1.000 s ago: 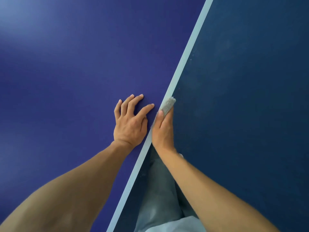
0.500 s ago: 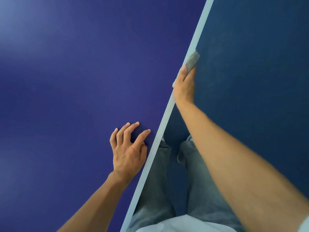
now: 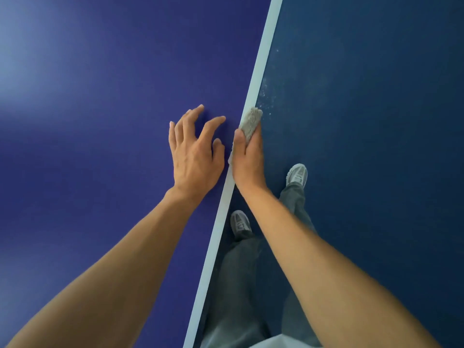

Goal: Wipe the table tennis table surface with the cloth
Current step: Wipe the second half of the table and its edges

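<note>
A deep violet-blue table tennis surface fills the left of the head camera's downward view. It is bounded by a pale edge line running diagonally from the top right towards the bottom centre, with a darker blue floor to its right. The right grip sits at that edge, grasping a folded grey cloth. The thumb lies along the top beside the pale line and the other fingers are hidden behind the hand. The cloth's fuzzy end sticks out just past the thumb tip, against the rim of the surface, and a small pale scrap of it also shows below the thumb, on the edge line. Just left of the right grip, close but apart from it, the left grip is released and holds nothing. Its fingers are spread and bent, with the tips at or just above the surface; whether they touch cannot be told. Both bare forearms reach in from the bottom corners. Pale specks dot the dark blue just beyond and to the right of the cloth. Below the right grip, the person's grey trousers and two grey shoes stand on the floor beside the surface. One shoe is just right of the right wrist, and the other shoe is nearer the edge line, under the forearm. A strip of white garment shows at the bottom edge.
</note>
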The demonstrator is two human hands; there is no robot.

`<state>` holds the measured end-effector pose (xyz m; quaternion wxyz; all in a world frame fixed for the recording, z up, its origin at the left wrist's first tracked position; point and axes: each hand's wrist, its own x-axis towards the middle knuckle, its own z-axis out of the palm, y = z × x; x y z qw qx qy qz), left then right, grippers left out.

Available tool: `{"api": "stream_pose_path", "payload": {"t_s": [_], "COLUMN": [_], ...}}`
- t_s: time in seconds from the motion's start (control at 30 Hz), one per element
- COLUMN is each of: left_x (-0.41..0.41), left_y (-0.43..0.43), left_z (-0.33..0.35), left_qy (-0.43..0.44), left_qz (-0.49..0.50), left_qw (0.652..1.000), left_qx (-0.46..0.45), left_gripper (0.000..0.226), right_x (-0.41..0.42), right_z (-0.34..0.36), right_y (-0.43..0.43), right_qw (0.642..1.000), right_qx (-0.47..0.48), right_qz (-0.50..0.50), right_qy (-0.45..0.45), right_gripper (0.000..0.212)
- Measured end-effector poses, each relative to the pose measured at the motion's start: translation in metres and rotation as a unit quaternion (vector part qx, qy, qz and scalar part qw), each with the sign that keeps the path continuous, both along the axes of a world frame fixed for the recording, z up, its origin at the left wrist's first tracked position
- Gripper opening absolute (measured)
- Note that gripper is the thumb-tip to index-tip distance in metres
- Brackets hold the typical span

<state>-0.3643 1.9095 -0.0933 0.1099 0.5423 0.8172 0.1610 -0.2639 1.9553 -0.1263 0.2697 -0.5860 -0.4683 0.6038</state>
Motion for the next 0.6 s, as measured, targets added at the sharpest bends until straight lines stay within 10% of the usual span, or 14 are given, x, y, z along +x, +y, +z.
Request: {"api": "stream_pose_path", "payload": {"t_s": [0.37,0.6], "left_x": [-0.026,-0.032], "left_y": [0.217,0.264], "left_z": [0.001,-0.018], "left_qy": [0.057,0.057], "left_qz": [-0.041,0.008], "left_qw": [0.996,0.998], "left_qx": [-0.057,-0.021], "left_gripper": [0.049,0.041], "right_x": [0.008,-0.011], "right_z": [0.011,0.002], "right_y": [-0.010,0.189], "right_qw": [0.998,0.999], "right_qx": [-0.051,0.013], "right_qz": [0.033,0.039], "right_qy": [-0.022,0.027], "right_gripper": [0.070,0.064]}}
